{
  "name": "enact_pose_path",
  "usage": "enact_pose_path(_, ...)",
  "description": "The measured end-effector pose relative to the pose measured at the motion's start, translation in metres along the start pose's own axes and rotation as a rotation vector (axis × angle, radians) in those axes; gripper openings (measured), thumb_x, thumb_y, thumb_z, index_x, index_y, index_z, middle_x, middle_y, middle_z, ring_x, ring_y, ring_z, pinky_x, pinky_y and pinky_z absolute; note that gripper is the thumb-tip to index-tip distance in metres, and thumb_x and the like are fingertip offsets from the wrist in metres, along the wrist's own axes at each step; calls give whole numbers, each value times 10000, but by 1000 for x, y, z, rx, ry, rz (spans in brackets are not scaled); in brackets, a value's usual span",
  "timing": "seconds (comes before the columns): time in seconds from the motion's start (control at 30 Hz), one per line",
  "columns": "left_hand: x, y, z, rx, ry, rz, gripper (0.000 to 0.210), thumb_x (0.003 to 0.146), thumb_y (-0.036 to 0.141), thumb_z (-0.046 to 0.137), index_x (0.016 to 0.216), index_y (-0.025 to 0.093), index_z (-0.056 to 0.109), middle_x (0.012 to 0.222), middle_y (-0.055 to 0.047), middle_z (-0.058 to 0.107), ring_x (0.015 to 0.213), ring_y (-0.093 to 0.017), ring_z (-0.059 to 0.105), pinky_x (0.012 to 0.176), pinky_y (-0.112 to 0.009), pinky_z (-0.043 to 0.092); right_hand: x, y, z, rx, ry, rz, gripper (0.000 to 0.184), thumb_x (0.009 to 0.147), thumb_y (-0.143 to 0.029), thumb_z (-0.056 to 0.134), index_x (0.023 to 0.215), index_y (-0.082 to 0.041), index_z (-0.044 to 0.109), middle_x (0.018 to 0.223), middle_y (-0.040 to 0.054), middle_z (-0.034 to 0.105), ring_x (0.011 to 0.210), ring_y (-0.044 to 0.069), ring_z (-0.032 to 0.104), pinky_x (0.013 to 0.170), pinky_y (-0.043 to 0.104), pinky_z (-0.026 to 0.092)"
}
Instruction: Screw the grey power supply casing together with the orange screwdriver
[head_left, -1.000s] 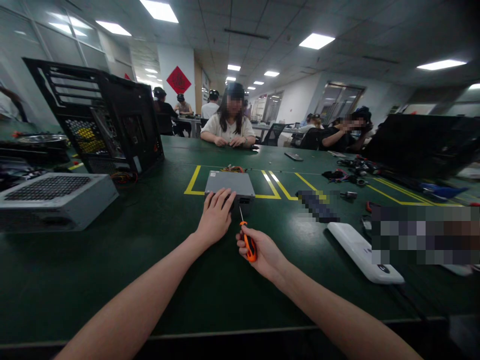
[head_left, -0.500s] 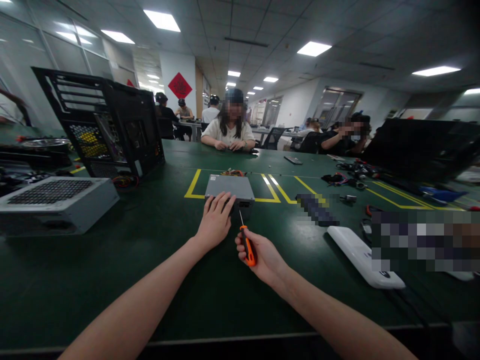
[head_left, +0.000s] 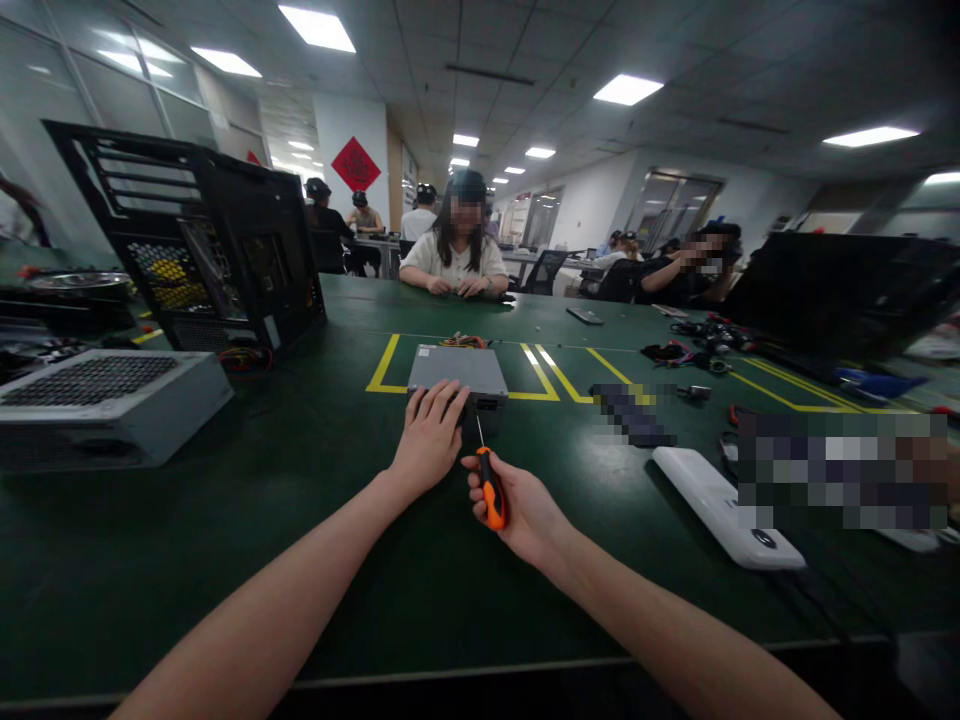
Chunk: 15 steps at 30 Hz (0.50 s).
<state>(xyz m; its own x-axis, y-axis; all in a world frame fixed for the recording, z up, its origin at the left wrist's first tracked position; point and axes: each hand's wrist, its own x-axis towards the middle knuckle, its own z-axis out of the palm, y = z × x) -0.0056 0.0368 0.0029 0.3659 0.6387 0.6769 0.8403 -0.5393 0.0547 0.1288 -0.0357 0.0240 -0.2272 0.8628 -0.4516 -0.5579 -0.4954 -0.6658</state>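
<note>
A grey computer power supply (head_left: 457,370) lies on the green table in front of me, its wires bunched behind it. My left hand (head_left: 431,430) holds its near side, fingertips over the top front edge; the thumb is hard to make out. In my right hand (head_left: 521,505) is an orange and black screwdriver (head_left: 491,490), the fingers closed round the handle. Its thin shaft points up at the power supply's near face, just below the socket. Whether the tip sits in a screw is too small to tell.
At left stand a larger grey power supply (head_left: 112,410) and an open black computer case (head_left: 202,240). To the right lie a white device (head_left: 724,510), loose cables (head_left: 690,345) and a dark monitor (head_left: 847,290). A person in a light top (head_left: 454,250) sits across the table.
The view has shifted slightly. The screwdriver handle has turned a little in my right hand and leans slightly differently. My left hand stays on the power supply.
</note>
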Motion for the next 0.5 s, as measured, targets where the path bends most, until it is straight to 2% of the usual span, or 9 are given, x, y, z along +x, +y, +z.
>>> enact_pose_path(0.13, 0, 0, 0, 0, -2, -4, 526, 790, 155, 429, 1307, 197, 335, 1339, -69, 382, 1270, -215, 273, 1075, -423, 159, 1, 0, -1, 13, 16, -31, 125, 837, -234, 472, 788, -128, 515, 619, 10, 507, 456, 45, 433, 354, 111, 301)
enact_pose_path(0.2, 0, 0, 0, 2, -3, -2, 521, 796, 159, 424, 1307, 195, 333, 1340, -69, 380, 1269, -214, 276, 1075, -422, 158, 1, 0, -1, 14, 18, -48, 80, 811, -192, 511, 760, -131, 503, 628, 7, 516, 463, 40, 439, 361, 104, 302)
enact_pose_path(0.4, 0, 0, 0, 6, 0, 5, 518, 794, 161, 426, 1303, 195, 340, 1345, -75, 375, 1274, -221, 270, 1074, -425, 157, -1, -1, 3, 1, -21, 20, 277, 894, -266, 338, 803, -104, 543, 623, 40, 525, 477, 70, 462, 409, 155, 388)
enact_pose_path(0.5, 0, 0, 0, -12, 7, 0, 514, 795, 156, 424, 1301, 190, 336, 1341, -80, 381, 1272, -218, 274, 1076, -430, 150, 1, 0, 2, 6, -11, -1, 212, 866, -277, 421, 786, -116, 533, 623, 26, 517, 474, 60, 452, 388, 134, 353)
